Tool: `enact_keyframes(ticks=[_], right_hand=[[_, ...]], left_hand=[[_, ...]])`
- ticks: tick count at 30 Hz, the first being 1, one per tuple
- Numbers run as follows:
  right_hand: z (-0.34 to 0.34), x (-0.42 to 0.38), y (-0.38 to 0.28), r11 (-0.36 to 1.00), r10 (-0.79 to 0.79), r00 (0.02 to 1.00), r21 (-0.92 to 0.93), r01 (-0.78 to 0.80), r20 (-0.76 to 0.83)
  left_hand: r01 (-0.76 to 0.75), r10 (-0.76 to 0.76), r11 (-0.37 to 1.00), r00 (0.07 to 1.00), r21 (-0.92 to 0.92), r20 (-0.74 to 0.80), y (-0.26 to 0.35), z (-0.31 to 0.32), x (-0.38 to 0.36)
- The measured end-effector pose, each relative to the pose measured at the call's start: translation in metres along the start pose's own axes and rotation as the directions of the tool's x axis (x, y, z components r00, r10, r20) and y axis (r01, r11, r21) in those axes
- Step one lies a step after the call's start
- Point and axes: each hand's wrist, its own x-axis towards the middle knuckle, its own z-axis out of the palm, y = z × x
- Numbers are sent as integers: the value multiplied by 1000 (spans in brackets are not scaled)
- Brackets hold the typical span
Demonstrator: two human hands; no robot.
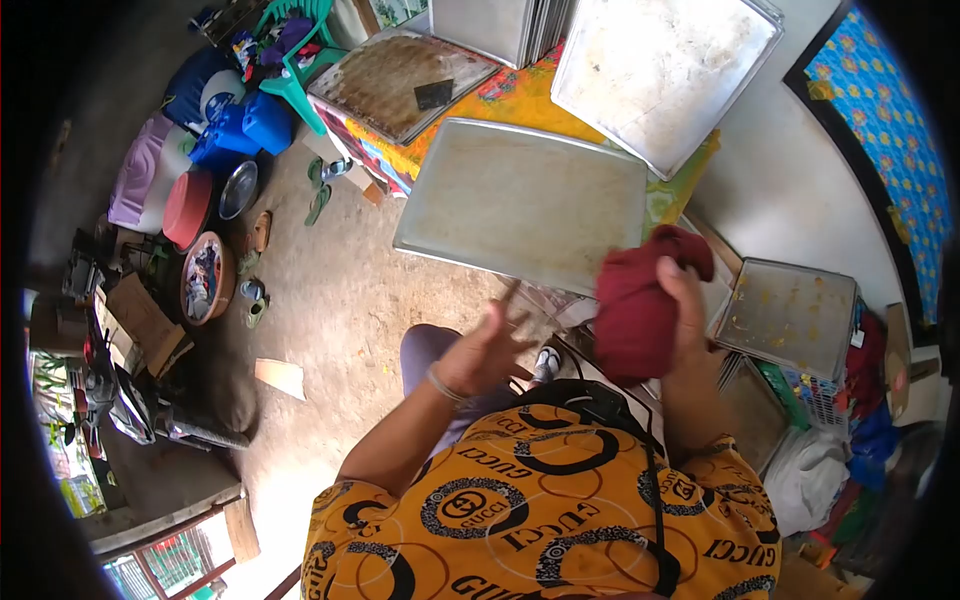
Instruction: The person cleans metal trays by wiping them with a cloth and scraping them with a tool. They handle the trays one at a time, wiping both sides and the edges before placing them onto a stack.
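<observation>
Bunched in my right hand (pixel 684 310) is a dark red cloth (pixel 637 312), held up over the near right corner of a flat metal baking tray (pixel 525 200). That tray lies on the table and juts out past its front edge toward me. My left hand (pixel 488 350) is in the air short of the tray's near edge, fingers spread and slightly blurred, with nothing in it. Behind the tray, a lighter baking tray (pixel 665 75) leans upright. To the left of it a brown-stained tray (pixel 400 85) lies flat with a small dark piece (pixel 434 94) on it.
A yellow flowered tablecloth (pixel 515 88) covers the table. More upright trays (pixel 490 30) stand at the back. On the right, a spotted tray (pixel 790 315) rests above a plastic crate (pixel 818 392). Basins (pixel 187 208), blue jugs (pixel 267 122) and slippers (pixel 318 205) are on the left floor.
</observation>
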Motion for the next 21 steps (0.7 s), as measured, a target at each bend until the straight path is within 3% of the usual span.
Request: enact_keyframes(ticks=[1, 2, 3, 6, 8, 10, 11, 12, 15, 16, 17, 19, 20, 21], right_hand=[[6, 6, 13, 999, 45, 999, -6, -45, 15], [18, 8, 22, 999, 47, 996, -28, -45, 80], [33, 6, 29, 993, 79, 985, 69, -91, 154], [36, 10, 40, 973, 162, 970, 135, -188, 182], [23, 17, 34, 970, 213, 962, 85, -230, 169], [-18, 29, 42, 908, 135, 991, -403, -117, 17], [-35, 34, 48, 779, 74, 996, -621, -82, -39], [-36, 32, 49, 604, -107, 994, -794, 66, 1], [-22, 23, 60, 439, -234, 856, -735, 516, 461], [-3, 20, 51, 306, -146, 830, -773, 555, 538], [-12, 20, 54, 287, -154, 853, -803, 522, 499], [-30, 35, 44, 474, -117, 924, -797, 374, 365], [-35, 36, 41, 484, -155, 942, -808, 336, 299], [-39, 36, 40, 497, -189, 954, -816, 296, 231]], left_hand=[[52, -46, 994, 997, -101, 64, -12, 6, 7], [-8, 24, 982, 996, -187, 85, -15, 23, 13], [-64, 95, 961, 990, -269, 101, -12, 36, 15], [-193, 201, 883, 979, -427, -27, 6, 17, 27], [-372, 325, 892, 923, -257, -205, 36, 24, 19], [-509, 476, 860, 826, -37, -302, 58, 17, 14], [-562, 559, 822, 769, 90, -310, 64, 13, 15], [-612, 652, 757, 692, 229, -309, 66, 19, 18], [-383, 402, 915, 862, 124, -309, 48, 36, 37], [-169, 156, 984, 972, -58, -176, 42, 46, 39], [-187, 182, 981, 980, -52, -80, 38, 55, 41], [-83, 102, 993, 962, -87, 251, 47, 34, 43], [-121, 70, 968, 971, 218, 229, 51, 23, 47], [-139, 45, 854, 980, 502, 195, 54, 10, 53]])
